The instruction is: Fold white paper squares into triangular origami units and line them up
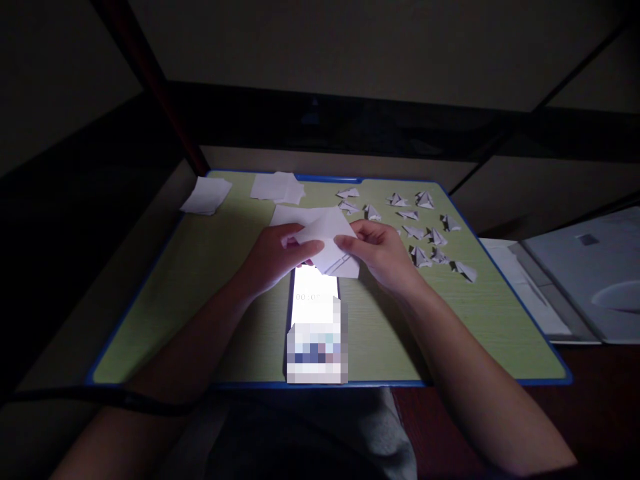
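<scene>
A white sheet of paper (327,230), partly folded, is held up between my two hands over the middle of the green table. My left hand (280,253) pinches its left side, thumb on top. On the right, my right hand (383,250) grips the paper with its thumb on the front and the other fingers curled behind. Below the paper lies a lit phone (315,307), its lower screen pixelated. Another white sheet (285,215) shows behind the held one, partly covered by it and my left hand.
Several small folded paper pieces (420,257) are scattered at the table's right. One stack of white paper (207,195) lies at the back left, more sheets (277,187) at the back middle. The green table (165,320) has a blue edge; a dark cable crosses below left.
</scene>
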The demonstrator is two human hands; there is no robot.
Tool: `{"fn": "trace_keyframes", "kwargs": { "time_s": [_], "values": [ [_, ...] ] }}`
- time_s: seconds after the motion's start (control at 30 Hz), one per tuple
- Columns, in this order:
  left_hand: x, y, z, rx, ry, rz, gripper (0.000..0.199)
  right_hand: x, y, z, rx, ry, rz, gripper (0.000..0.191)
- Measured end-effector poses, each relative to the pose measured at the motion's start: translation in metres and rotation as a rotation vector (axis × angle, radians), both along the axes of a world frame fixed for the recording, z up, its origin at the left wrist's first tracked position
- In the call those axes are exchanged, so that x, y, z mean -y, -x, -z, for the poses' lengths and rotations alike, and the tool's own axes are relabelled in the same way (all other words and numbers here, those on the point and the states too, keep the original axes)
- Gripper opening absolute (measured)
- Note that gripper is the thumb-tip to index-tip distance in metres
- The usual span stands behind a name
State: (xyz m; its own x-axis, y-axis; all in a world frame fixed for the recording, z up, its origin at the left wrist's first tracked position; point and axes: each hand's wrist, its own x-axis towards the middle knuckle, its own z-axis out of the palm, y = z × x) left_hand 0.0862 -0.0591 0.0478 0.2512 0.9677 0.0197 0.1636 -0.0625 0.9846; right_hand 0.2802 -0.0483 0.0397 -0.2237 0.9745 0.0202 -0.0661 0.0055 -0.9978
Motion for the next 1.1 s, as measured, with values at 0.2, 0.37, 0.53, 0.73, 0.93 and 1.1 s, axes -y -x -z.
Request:
{"fn": "trace_keyframes", "kwargs": {
  "time_s": [0.2,0.37,0.53,0.73,0.93,1.1],
  "values": [
    [0.003,-0.001,0.000,-0.154,-0.091,-0.032,0.016,0.003,-0.002,-0.006,0.016,0.009,-0.102,0.021],
    [0.008,-0.005,-0.002,-0.203,-0.126,0.035,0.016,0.007,-0.001,-0.011,0.031,0.055,-0.118,0.022],
    [0.008,-0.010,0.003,-0.043,-0.058,0.039,0.022,0.006,0.002,-0.003,-0.012,0.009,-0.001,0.018],
    [0.007,-0.011,0.006,0.015,-0.052,0.052,0.021,0.004,0.002,0.001,-0.068,0.007,0.013,0.018],
    [0.004,-0.008,0.000,-0.089,-0.150,-0.081,0.014,0.002,0.000,0.000,-0.061,0.047,-0.050,0.017],
    [0.002,-0.004,0.001,-0.118,-0.176,-0.057,0.023,0.001,0.001,-0.001,-0.074,0.097,-0.034,0.020]
  ]
}}
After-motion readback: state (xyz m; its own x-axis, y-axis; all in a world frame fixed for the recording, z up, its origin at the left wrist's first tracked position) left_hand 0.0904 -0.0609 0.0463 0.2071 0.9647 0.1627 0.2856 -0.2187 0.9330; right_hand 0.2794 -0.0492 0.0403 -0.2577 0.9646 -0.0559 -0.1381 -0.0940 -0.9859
